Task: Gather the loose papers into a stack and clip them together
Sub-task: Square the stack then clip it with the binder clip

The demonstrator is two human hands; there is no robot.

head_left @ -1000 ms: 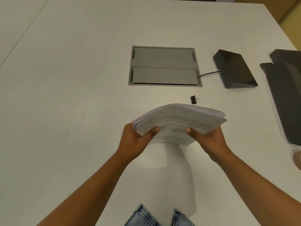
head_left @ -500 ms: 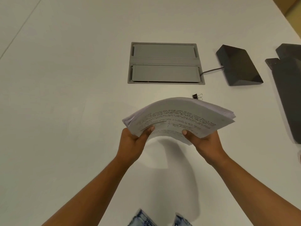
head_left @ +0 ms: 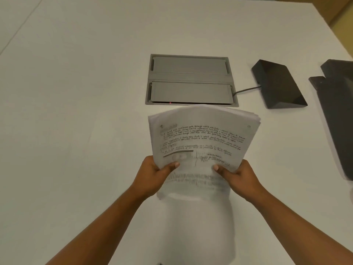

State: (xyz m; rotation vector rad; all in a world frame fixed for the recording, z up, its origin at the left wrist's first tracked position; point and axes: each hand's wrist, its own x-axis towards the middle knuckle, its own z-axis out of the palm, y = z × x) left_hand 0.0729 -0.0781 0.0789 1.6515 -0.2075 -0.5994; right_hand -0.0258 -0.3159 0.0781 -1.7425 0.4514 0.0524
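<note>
A stack of handwritten white papers (head_left: 202,138) is raised off the white table (head_left: 76,131), tilted up so its written face shows. My left hand (head_left: 154,175) grips its lower left edge, thumb on top. My right hand (head_left: 236,175) grips the lower right edge the same way. The stack's lower part is blurred. The small black binder clip is hidden behind the raised papers.
A grey recessed cable box (head_left: 191,81) is set into the table just beyond the papers. A black wedge-shaped device (head_left: 277,85) with a cable lies to its right. A dark flat object (head_left: 338,111) lies at the right edge.
Both hands have lifted the stack and tipped its far edge upward, so the written face now shows. The raised papers now cover the binder clip.
</note>
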